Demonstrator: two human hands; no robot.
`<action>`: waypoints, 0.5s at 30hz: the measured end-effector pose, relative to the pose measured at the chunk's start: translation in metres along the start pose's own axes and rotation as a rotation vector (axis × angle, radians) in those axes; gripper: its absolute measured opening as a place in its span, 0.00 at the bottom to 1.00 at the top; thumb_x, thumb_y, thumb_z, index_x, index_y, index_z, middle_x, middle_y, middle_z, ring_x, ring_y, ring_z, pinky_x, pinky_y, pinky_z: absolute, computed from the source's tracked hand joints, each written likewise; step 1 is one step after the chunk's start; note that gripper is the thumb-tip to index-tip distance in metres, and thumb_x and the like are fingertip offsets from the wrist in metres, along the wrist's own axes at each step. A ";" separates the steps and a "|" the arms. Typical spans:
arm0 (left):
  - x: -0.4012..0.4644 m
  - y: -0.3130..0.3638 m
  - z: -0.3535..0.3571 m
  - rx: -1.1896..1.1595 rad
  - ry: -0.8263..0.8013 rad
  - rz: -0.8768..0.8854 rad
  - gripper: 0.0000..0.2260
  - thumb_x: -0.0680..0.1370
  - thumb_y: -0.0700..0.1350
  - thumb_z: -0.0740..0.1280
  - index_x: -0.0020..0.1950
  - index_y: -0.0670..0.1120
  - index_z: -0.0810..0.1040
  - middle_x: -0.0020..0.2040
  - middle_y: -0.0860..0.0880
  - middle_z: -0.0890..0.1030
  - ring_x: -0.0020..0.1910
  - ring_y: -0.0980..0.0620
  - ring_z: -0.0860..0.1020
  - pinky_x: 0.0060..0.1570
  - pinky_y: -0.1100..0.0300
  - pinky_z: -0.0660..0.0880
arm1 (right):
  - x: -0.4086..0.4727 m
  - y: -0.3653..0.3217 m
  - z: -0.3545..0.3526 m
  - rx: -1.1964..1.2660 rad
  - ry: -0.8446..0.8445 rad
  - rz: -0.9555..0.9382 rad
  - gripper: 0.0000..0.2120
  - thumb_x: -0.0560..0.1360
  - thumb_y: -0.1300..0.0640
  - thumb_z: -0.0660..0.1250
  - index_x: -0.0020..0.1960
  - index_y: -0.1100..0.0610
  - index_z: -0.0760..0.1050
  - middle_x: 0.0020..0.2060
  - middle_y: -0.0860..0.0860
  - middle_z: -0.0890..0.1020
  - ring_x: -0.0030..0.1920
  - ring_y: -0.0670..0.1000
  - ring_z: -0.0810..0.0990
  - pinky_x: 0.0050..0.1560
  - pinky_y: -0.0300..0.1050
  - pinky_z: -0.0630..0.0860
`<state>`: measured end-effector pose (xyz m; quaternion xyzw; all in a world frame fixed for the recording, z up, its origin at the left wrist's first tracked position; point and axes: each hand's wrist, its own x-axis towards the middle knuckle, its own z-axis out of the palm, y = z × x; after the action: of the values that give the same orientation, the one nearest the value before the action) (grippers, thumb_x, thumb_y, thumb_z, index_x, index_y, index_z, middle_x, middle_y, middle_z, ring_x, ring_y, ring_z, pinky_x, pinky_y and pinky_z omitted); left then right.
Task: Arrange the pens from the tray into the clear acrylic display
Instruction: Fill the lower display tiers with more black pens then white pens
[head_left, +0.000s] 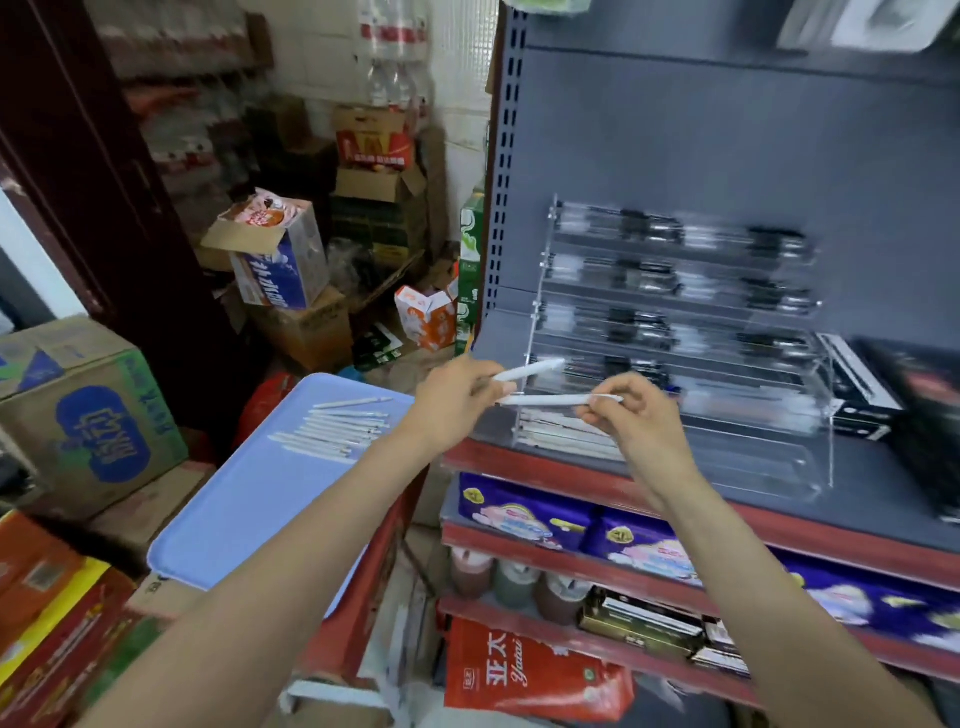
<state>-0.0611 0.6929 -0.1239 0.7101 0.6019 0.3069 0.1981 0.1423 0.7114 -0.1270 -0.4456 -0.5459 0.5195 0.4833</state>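
Both hands, left hand (452, 400) and right hand (631, 415), each pinch a slim white plastic pen (558, 399) lying crosswise (its long axis level with the tiers) just before the clear acrylic stepped display (675, 364) at centre right.

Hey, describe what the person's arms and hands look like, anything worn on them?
Both forearms are bare to the frame's bottom edge, with no sleeves in view. The left hand and right hand wear no gloves, and no watch, bracelet or ring shows on either, though the picture is somewhat blurred.
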 end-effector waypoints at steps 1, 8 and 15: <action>0.003 0.001 0.004 0.002 0.024 -0.008 0.14 0.81 0.51 0.58 0.38 0.47 0.74 0.34 0.39 0.71 0.34 0.42 0.69 0.35 0.56 0.61 | -0.001 0.001 -0.011 0.016 0.031 0.002 0.10 0.74 0.72 0.63 0.39 0.59 0.72 0.34 0.54 0.79 0.34 0.45 0.83 0.41 0.31 0.78; 0.012 0.016 0.027 0.099 0.028 -0.119 0.16 0.82 0.46 0.53 0.69 0.52 0.70 0.41 0.49 0.66 0.43 0.46 0.69 0.47 0.50 0.69 | -0.004 0.013 -0.056 -0.186 0.080 0.033 0.08 0.74 0.70 0.65 0.40 0.59 0.71 0.35 0.54 0.80 0.37 0.49 0.83 0.39 0.33 0.77; -0.004 0.034 0.029 -0.117 0.117 -0.107 0.09 0.81 0.43 0.60 0.58 0.44 0.76 0.48 0.49 0.76 0.48 0.49 0.74 0.51 0.54 0.71 | 0.001 0.015 -0.062 -0.774 -0.049 -0.146 0.02 0.73 0.63 0.69 0.43 0.58 0.77 0.40 0.50 0.81 0.42 0.48 0.77 0.45 0.35 0.68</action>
<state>-0.0167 0.6853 -0.1238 0.6450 0.6305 0.3715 0.2200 0.2035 0.7213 -0.1421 -0.5424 -0.7431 0.2497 0.3021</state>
